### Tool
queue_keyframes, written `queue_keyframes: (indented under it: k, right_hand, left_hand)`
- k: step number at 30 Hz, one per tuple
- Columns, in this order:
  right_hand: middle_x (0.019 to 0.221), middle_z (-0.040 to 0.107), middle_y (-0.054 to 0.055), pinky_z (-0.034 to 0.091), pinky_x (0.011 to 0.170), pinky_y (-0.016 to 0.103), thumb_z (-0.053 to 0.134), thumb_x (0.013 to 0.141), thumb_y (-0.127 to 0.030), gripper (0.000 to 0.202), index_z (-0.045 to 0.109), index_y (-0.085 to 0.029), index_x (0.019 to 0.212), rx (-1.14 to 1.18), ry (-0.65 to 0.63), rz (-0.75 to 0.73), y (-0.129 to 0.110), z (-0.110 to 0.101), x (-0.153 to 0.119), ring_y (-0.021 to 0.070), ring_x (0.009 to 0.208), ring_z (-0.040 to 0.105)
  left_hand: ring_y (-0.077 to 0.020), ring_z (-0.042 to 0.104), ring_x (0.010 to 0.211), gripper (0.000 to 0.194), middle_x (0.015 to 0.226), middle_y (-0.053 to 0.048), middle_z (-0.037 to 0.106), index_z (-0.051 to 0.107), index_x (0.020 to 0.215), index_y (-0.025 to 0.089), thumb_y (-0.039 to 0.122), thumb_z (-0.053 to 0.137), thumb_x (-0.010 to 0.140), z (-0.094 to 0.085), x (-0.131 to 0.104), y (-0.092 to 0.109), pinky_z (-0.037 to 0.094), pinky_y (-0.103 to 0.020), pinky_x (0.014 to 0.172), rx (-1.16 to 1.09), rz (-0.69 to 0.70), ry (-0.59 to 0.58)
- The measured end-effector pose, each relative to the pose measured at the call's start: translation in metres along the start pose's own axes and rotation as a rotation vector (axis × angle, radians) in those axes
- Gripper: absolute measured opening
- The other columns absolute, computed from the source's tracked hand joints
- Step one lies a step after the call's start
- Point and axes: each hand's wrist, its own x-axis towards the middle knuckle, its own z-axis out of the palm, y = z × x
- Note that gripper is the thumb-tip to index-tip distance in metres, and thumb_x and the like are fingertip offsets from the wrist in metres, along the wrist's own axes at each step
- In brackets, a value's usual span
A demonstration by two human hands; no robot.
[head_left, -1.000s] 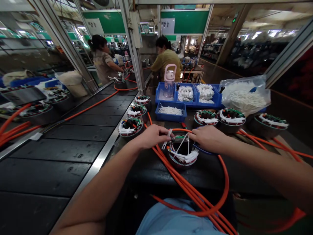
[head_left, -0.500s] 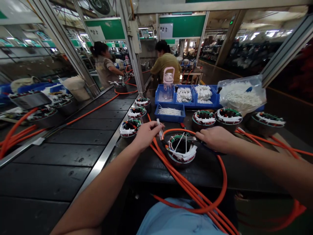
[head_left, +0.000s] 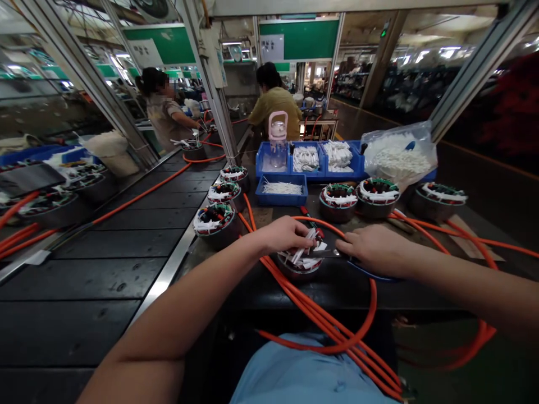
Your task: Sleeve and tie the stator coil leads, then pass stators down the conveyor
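A motor stator (head_left: 297,272) with white-sleeved windings sits on the bench in front of me, partly covered by my left hand. My left hand (head_left: 290,234) is closed over its top, fingers pinching white sleeves (head_left: 300,253). Just to the right, my right hand (head_left: 370,247) is wrapped round scissors (head_left: 332,253); their metal blades point left towards the stator, and a blue handle shows below the palm. An orange cable (head_left: 322,221) loops behind the stator and under my right hand.
Several finished-looking stators (head_left: 214,224) stand at left and right. Blue bins (head_left: 309,175) hold white sleeves, a small blue tray (head_left: 281,197) white sticks. A clear bag (head_left: 400,157) lies right. More orange cables (head_left: 303,308) cross the bench edge. A roller-like conveyor (head_left: 126,247) runs left; two people work beyond.
My left hand has moved right and down from beside the stator to over it, bringing the white sleeve there. My right hand stays close by with the scissors. The view has shifted slightly.
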Motion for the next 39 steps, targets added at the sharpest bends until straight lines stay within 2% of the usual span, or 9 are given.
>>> queue_keyframes:
  k: [7,19,23,26,29,31,35,37,39]
  right_hand:
    - [0.074,0.058,0.006,0.020,0.046,0.025,0.045,0.080,-0.010,0.021,0.054,-0.016,0.098,0.004,0.030,0.039,0.002,0.010,-0.001,0.0154,0.057,0.054]
    - [0.077,0.059,0.006,0.026,0.049,0.025,0.044,0.084,-0.014,0.016,0.055,-0.015,0.096,0.075,0.036,0.013,-0.011,0.014,0.025,0.0186,0.064,0.057]
    - [0.076,0.061,0.007,0.030,0.050,0.026,0.045,0.081,-0.014,0.018,0.058,-0.015,0.094,0.143,0.022,0.127,0.000,0.036,-0.002,0.0189,0.063,0.057]
    - [0.088,0.064,0.007,0.038,0.058,0.026,0.046,0.079,-0.018,0.029,0.058,-0.018,0.106,0.280,0.049,0.356,0.013,0.070,-0.047,0.0204,0.073,0.061]
    - [0.101,0.065,0.007,0.043,0.064,0.029,0.051,0.078,-0.025,0.038,0.055,-0.022,0.115,0.417,0.023,0.682,0.024,0.107,-0.095,0.0243,0.084,0.062]
    - [0.101,0.065,0.008,0.045,0.064,0.031,0.054,0.078,-0.031,0.038,0.056,-0.021,0.114,0.493,-0.054,0.838,0.030,0.124,-0.116,0.0268,0.084,0.062]
    - [0.100,0.064,0.010,0.047,0.067,0.032,0.054,0.078,-0.034,0.037,0.056,-0.018,0.112,0.583,-0.116,0.895,0.038,0.134,-0.121,0.0261,0.085,0.062]
    - [0.103,0.063,0.011,0.047,0.072,0.032,0.053,0.077,-0.029,0.040,0.055,-0.016,0.114,0.586,-0.098,0.862,0.042,0.133,-0.111,0.0246,0.087,0.062]
    - [0.110,0.060,0.013,0.047,0.078,0.033,0.056,0.073,-0.023,0.048,0.051,-0.013,0.120,0.566,-0.070,0.842,0.047,0.132,-0.100,0.0247,0.094,0.059]
  left_hand:
    - [-0.0085,0.050,0.054,0.026,0.064,0.000,0.059,0.064,0.080,0.013,0.037,0.061,0.072,-0.005,-0.030,-0.021,0.039,-0.020,0.054,-0.204,0.042,0.191]
    - [-0.0085,0.049,0.058,0.031,0.068,0.000,0.058,0.063,0.081,0.012,0.042,0.064,0.072,-0.004,-0.055,-0.035,0.040,-0.020,0.055,-0.271,0.032,0.233]
    - [-0.0102,0.054,0.064,0.032,0.075,0.000,0.061,0.064,0.085,0.015,0.043,0.066,0.070,-0.007,-0.058,-0.049,0.044,-0.021,0.060,-0.349,0.049,0.429]
    - [-0.0108,0.056,0.066,0.035,0.081,-0.001,0.062,0.062,0.090,0.016,0.045,0.066,0.070,-0.012,-0.056,-0.059,0.046,-0.022,0.062,-0.392,0.068,0.563]
    - [-0.0109,0.056,0.062,0.040,0.076,-0.001,0.062,0.059,0.093,0.016,0.047,0.065,0.069,-0.024,-0.038,-0.059,0.046,-0.023,0.059,-0.390,0.108,0.663]
    - [-0.0116,0.057,0.063,0.038,0.076,-0.001,0.063,0.058,0.094,0.015,0.046,0.062,0.072,-0.040,-0.015,-0.053,0.046,-0.024,0.062,-0.277,0.218,0.787]
    - [-0.0124,0.058,0.086,0.029,0.092,-0.002,0.064,0.055,0.093,0.016,0.041,0.044,0.084,-0.086,0.042,-0.030,0.043,-0.023,0.078,0.213,0.367,1.080]
    - [-0.0130,0.055,0.092,0.025,0.093,-0.001,0.063,0.055,0.092,0.015,0.037,0.048,0.083,-0.108,0.066,-0.019,0.039,-0.022,0.082,0.342,0.342,1.047]
    - [-0.0140,0.055,0.091,0.024,0.089,-0.002,0.064,0.055,0.089,0.012,0.032,0.059,0.077,-0.124,0.081,-0.013,0.037,-0.021,0.081,0.379,0.320,0.908]
